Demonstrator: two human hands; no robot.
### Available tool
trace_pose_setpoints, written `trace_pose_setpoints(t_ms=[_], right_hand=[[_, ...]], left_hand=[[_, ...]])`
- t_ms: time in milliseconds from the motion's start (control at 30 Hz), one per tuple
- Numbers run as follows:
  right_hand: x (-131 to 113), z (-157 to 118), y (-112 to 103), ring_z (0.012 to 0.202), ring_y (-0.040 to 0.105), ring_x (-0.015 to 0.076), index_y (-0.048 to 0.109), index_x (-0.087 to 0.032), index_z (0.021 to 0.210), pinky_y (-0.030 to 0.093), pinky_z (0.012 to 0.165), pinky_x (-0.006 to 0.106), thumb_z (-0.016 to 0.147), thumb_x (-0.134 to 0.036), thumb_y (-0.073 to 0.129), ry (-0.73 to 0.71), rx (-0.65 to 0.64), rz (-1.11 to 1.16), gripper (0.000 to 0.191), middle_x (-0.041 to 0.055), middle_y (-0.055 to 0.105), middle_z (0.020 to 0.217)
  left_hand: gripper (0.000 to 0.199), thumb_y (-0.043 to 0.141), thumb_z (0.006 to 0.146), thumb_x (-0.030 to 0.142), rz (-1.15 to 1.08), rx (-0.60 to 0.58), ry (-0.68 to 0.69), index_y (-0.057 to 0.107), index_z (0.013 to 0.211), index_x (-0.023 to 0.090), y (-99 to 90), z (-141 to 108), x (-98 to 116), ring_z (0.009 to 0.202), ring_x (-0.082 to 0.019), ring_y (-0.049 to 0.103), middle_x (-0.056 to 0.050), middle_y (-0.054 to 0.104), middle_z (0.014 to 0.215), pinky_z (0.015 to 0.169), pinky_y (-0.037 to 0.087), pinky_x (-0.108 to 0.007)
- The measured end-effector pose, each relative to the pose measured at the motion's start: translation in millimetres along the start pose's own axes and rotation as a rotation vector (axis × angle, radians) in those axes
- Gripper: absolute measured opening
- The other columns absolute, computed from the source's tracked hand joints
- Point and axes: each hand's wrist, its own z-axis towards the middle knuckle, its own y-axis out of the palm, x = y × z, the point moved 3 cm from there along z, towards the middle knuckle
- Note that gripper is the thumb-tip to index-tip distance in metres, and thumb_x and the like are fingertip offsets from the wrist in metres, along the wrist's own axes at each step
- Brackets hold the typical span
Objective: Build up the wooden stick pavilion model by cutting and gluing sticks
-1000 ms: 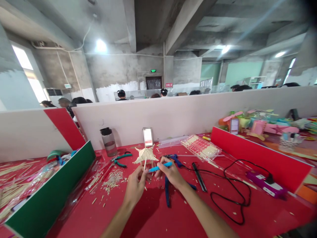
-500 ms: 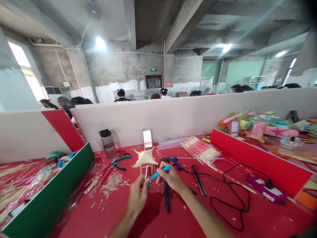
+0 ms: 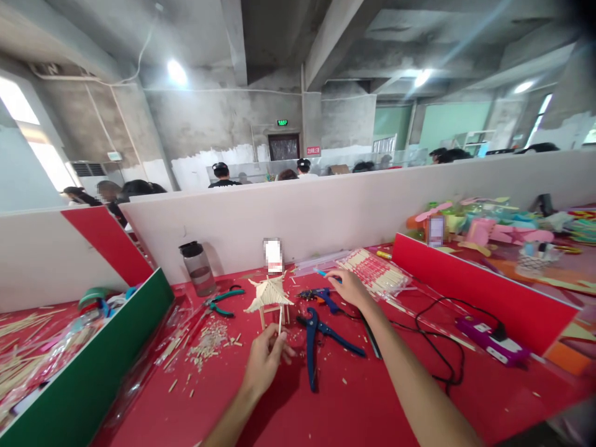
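Between the thumb and fingers of my left hand (image 3: pixel 264 360) a thin wooden stick (image 3: pixel 280 320) stands nearly upright. Right behind it is a small pavilion model (image 3: pixel 269 294) made of sticks, with a peaked roof on thin legs. My right hand (image 3: pixel 347 287) is farther back, by the packed sticks, and grips a blue pen (image 3: pixel 321 272) whose end points left. Below that hand lie a blue glue gun (image 3: pixel 326 298) and a blue-handled cutter (image 3: pixel 316 335). My right forearm partly covers a black knife-like tool (image 3: pixel 372 335).
Green-handled pliers (image 3: pixel 221 304) and cut stick bits (image 3: pixel 209 344) lie on the left. A dark-lidded bottle (image 3: pixel 198 267) and a phone (image 3: pixel 273 254) stand by the white partition (image 3: pixel 326 217). Plastic-wrapped sticks (image 3: pixel 377 273), a black cable (image 3: pixel 437 347) and a purple power strip (image 3: pixel 491 340) are on the right.
My right hand has moved away from my left hand, back and to the right, taking the blue pen along. My left hand still holds the stick. The view has shifted slightly.
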Motion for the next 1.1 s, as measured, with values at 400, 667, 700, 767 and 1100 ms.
trace_pose_setpoints(t_ms=[400, 667, 700, 767, 1100], right_hand=[[20, 19, 36, 0.100, 0.066, 0.0234, 0.075, -0.017, 0.087, 0.045, 0.094, 0.033, 0.079, -0.002, 0.052, 0.005, -0.072, -0.087, 0.028, 0.0106, 0.075, 0.098], [-61, -10, 18, 0.086, 0.068, 0.0197, 0.072, -0.020, 0.093, 0.050, 0.081, 0.030, 0.089, -0.020, 0.055, -0.100, -0.154, 0.410, 0.018, 0.0040, 0.075, 0.092], [-73, -18, 18, 0.081, 0.068, 0.0189, 0.073, -0.020, 0.093, 0.050, 0.077, 0.028, 0.090, -0.023, 0.056, -0.065, -0.252, 0.480, 0.017, 0.0029, 0.075, 0.087], [-97, -36, 22, 0.084, 0.068, 0.0190, 0.074, -0.020, 0.096, 0.049, 0.076, 0.026, 0.088, -0.025, 0.059, -0.013, -0.424, 0.577, 0.017, 0.0028, 0.075, 0.091], [-108, -74, 76, 0.060, 0.057, 0.0127, 0.067, -0.015, 0.084, 0.041, 0.053, 0.020, 0.088, -0.038, 0.063, 0.320, -0.438, 0.858, 0.023, 0.0009, 0.065, 0.074]], left_hand=[[0.045, 0.054, 0.089, 0.061, -0.071, -0.022, -0.065, 0.058, 0.098, 0.016, 2.5, -1, 2, 0.048, -0.017, 0.064, -0.005, 0.072, 0.062, 0.049, 0.046, -0.024], [0.048, 0.051, 0.091, 0.061, -0.111, 0.000, -0.138, 0.060, 0.102, 0.015, 6.6, -2, -8, 0.050, -0.017, 0.064, -0.007, 0.071, 0.063, 0.050, 0.046, -0.023], [0.048, 0.051, 0.091, 0.060, -0.102, -0.003, -0.133, 0.060, 0.101, 0.014, 7.2, -2, -9, 0.052, -0.017, 0.065, -0.007, 0.071, 0.062, 0.051, 0.047, -0.023], [0.048, 0.051, 0.092, 0.059, -0.072, -0.033, -0.124, 0.062, 0.101, 0.013, 9.4, -3, -11, 0.052, -0.018, 0.066, -0.008, 0.072, 0.063, 0.053, 0.049, -0.024], [0.043, 0.055, 0.091, 0.055, 0.023, -0.085, -0.105, 0.068, 0.103, 0.015, 4.8, -10, 0, 0.061, -0.020, 0.066, -0.008, 0.071, 0.069, 0.062, 0.052, -0.027]])
